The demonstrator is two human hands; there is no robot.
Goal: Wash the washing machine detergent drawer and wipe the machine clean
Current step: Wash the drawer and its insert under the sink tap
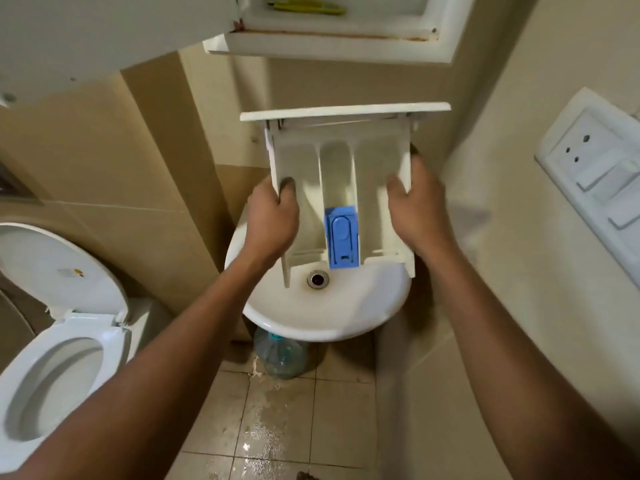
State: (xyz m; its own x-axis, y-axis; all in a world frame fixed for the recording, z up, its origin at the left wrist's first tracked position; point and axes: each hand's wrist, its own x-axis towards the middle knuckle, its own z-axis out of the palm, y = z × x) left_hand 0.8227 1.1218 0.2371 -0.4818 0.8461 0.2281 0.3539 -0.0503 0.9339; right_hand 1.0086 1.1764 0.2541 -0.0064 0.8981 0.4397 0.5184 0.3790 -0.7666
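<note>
Both hands grip the white plastic detergent drawer [341, 188] over the round white ceramic sink [325, 313]: left hand [273, 216] and right hand [417, 209], fingers curled over its side walls, long axis pointing away.

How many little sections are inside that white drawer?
3. The drawer has a left section by the left hand, a middle section with the blue piece at its near end, and a right section by the right hand.
</note>
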